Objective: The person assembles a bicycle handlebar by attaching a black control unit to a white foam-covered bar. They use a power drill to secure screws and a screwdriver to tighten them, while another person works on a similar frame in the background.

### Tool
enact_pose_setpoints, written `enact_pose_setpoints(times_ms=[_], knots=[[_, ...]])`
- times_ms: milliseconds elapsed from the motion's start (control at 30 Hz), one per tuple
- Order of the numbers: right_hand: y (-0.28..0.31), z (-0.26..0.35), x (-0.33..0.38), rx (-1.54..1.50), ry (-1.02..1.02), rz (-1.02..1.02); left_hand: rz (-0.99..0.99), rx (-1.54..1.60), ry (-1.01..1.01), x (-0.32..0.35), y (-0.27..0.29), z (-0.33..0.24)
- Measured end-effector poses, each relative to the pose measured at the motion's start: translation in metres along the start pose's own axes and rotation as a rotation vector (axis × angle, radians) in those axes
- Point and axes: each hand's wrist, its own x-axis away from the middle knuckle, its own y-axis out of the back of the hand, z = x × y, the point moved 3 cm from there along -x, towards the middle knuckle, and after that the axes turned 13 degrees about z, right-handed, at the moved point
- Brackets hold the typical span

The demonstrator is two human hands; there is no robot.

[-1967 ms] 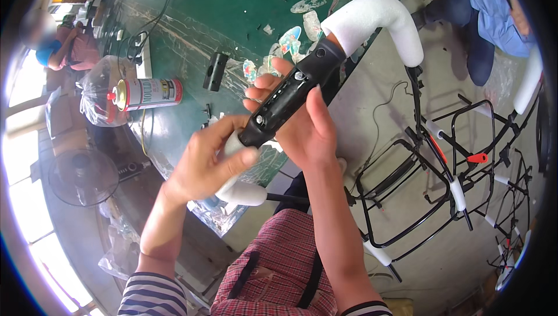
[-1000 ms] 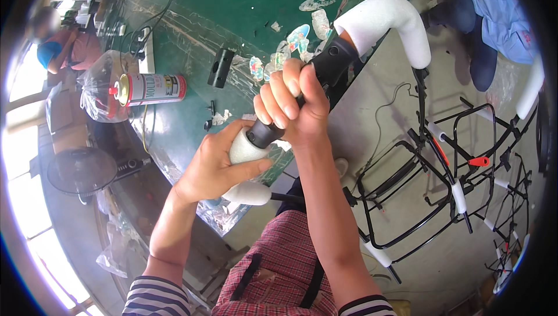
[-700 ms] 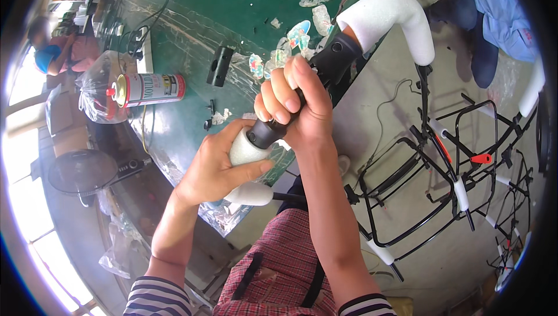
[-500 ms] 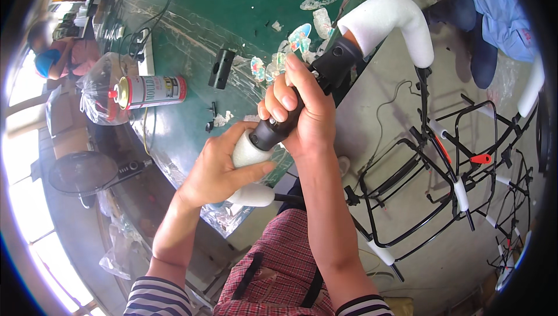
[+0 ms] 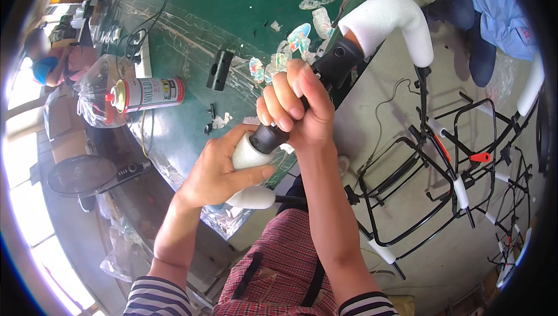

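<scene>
A tubular handle frame wrapped in white foam lies across the table's corner, with a curved foam-covered end point(image 5: 395, 13) at the upper right. Black plastic joint pieces point(image 5: 338, 63) sit along its middle. My left hand point(image 5: 209, 168) is wrapped round a short white foam sleeve point(image 5: 251, 153), just below the black joint. Another foam-covered section point(image 5: 254, 197) shows under my left wrist. My right hand point(image 5: 299, 101) closes round the black joint, fingers curled over its top; the palm side of the grip is hidden.
On the green table point(image 5: 256, 2) lie a loose black plastic sleeve point(image 5: 220, 70), a spray can point(image 5: 152, 93), small black parts point(image 5: 210, 119) and sticker scraps point(image 5: 299, 37). Black metal frames point(image 5: 430, 200) stand on the floor at right. A person in blue point(image 5: 497, 11) is at upper right.
My right hand's fingers have shifted on the black joint, and its thumb sits lower and more bent. The left hand and the foam-wrapped frame have barely moved.
</scene>
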Motion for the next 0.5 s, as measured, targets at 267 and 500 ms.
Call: enact_pose_setpoints(times_ms=[267, 500], knots=[[-0.026, 0.003, 0.001, 0.152, -0.034, -0.570, -0.048, -0.039, -0.019, 0.002, 0.000, 0.000], [-0.032, 0.003, 0.003, 0.174, -0.102, -0.623, -0.093, -0.117, 0.017, 0.005, -0.004, -0.012]])
